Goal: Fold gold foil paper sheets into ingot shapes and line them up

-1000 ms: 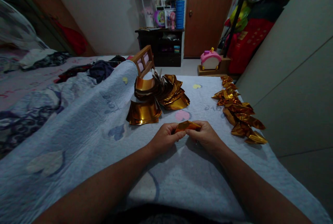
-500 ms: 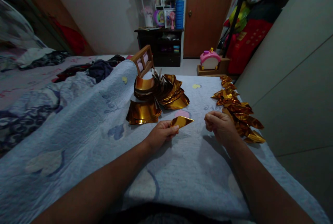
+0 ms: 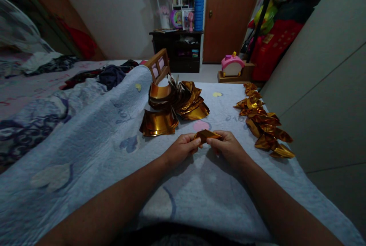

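Between my hands is a folded piece of gold foil paper (image 3: 206, 135), pointed toward the right. My left hand (image 3: 185, 143) pinches its left end between thumb and fingers. At its right end, my right hand (image 3: 224, 142) grips it with the thumb on the near side. Beyond my left hand lie fanned stacks of gold foil sheets (image 3: 160, 122), curved and loosely overlapping. A row of folded gold foil pieces (image 3: 265, 122) runs along the right side of the bed, to the right of my right hand.
A pale blue quilt (image 3: 114, 185) with heart patterns covers the surface under my hands. Rumpled clothes (image 3: 111, 76) lie at the left. Behind stand a small wooden chair (image 3: 157, 65), a dark cabinet (image 3: 177, 53) and a pink toy (image 3: 232, 65). A pale cabinet wall (image 3: 323, 105) borders the right.
My right hand has moved left from beside the folded row and taken hold of the right end of the foil piece. My left hand has stayed nearly in place, still holding it.
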